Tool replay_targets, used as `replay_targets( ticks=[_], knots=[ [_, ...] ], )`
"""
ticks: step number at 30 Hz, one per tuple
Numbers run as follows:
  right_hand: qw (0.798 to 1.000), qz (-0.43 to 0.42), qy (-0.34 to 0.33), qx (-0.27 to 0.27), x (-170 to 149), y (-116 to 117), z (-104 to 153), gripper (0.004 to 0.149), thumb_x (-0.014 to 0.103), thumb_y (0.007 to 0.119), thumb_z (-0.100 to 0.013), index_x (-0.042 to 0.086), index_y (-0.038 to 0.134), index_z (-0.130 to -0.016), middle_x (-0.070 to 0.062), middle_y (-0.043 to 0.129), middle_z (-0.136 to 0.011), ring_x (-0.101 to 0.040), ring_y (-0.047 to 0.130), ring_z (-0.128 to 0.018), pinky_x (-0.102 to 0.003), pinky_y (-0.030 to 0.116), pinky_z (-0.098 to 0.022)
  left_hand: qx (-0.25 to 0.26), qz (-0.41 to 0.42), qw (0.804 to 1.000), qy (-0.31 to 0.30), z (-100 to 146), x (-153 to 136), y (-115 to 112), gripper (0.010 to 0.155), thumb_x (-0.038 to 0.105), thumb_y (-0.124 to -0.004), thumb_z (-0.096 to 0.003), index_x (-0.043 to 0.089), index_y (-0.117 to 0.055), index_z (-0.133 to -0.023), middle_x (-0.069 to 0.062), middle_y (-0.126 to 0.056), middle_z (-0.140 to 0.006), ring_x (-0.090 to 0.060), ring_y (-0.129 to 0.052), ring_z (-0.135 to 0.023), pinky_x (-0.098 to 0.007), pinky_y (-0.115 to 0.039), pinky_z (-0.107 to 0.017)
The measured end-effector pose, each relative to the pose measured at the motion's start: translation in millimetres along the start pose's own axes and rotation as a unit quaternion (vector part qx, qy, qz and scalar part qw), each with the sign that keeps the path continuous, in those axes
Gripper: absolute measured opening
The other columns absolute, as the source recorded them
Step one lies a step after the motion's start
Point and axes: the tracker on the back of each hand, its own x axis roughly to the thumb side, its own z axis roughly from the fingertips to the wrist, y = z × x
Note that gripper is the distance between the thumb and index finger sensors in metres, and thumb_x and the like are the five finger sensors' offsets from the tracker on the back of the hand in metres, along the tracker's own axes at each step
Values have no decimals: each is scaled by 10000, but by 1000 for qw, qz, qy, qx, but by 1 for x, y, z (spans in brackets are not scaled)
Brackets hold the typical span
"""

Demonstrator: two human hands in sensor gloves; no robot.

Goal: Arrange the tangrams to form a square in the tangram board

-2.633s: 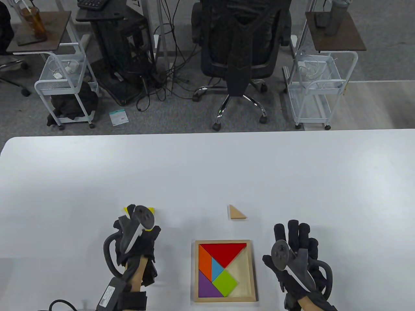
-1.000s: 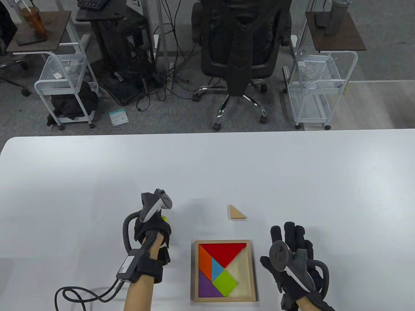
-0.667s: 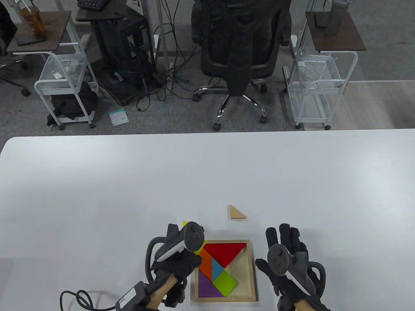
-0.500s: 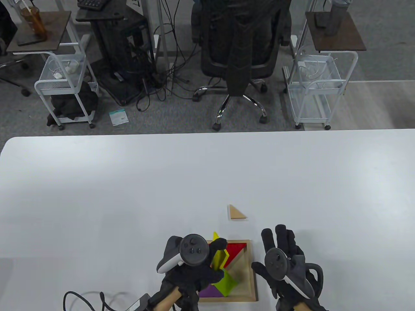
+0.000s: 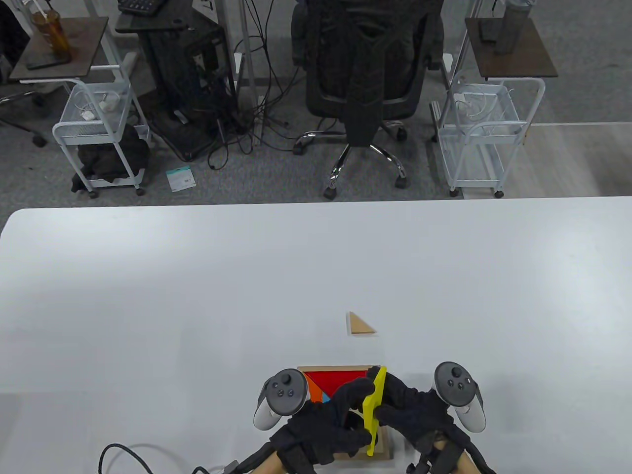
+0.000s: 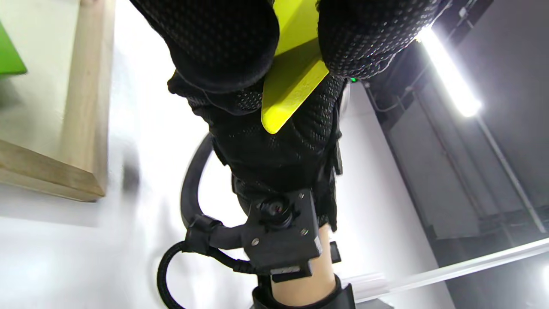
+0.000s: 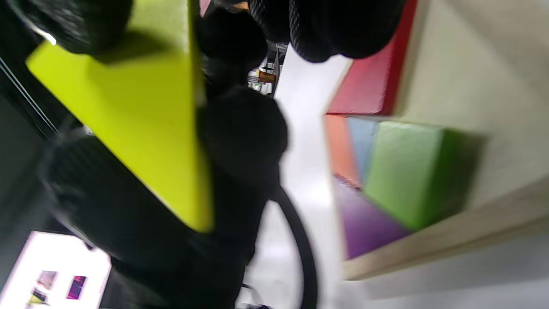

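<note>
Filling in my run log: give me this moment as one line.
stage: placing | left hand: holds yellow triangle on edge over tangram board | right hand: touching it | tan triangle: loose on table

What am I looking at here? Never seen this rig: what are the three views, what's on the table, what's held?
No robot: a person's two hands in black sensor gloves, with a controller-like tracker strapped to each. One camera looks down at the table; one sits on each wrist.

On the white table lies a square wooden tangram board holding coloured pieces, and beyond it a loose plain wooden triangle.

The left hand and right hand meet over the board, both gripping a flat yellow triangle piece on edge. The wrist views show it close up.
</note>
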Motion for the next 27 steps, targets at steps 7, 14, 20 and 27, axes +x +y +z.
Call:
replay_targets(
  ticks=[7, 14, 20, 27],
  knots=[
    [990, -143, -8, -2, -5, -8, -3, 516, 441, 763, -426, 219, 642, -876, -107, 641, -909, -324, 735, -711, -333, 725, -447, 8, 17, 1000, -11, 5, 4, 3, 775, 313, -765, -549, 382, -195, -1070, -289, -594, -1028, -361, -965, -707, -248, -964, -437],
    [997, -40, 38, -50, 11, -21, 0, 452, 411, 793, -421, 217, 740, -826, -102, 812, -738, -256, 861, -532, -306, 782, -313, 104, -106, 988, 48, 40, 18, 23, 737, 391, -721, -563, 174, -299, -1127, -339, -426, -1097, -566, -718, -907, -575, -790, -610],
    [964, 180, 134, -141, 19, -19, 0, 526, 353, 824, -400, 181, 692, -880, -95, 888, -701, -261, 918, -478, -314, 800, -266, 168, -394, 891, 152, 85, 30, 51, 769, 457, -644, -581, 143, -209, -1132, -353, -217, -1132, -649, -376, -1001, -760, -486, -681],
    [926, 284, 199, -150, 13, -5, -14, 566, 340, 811, -410, 165, 628, -917, -78, 893, -718, -251, 928, -499, -312, 805, -283, 188, -493, 814, 243, 122, 13, 70, 780, 481, -600, -586, 142, -151, -1128, -363, -157, -1127, -660, -313, -1003, -795, -399, -671]
  ],
)
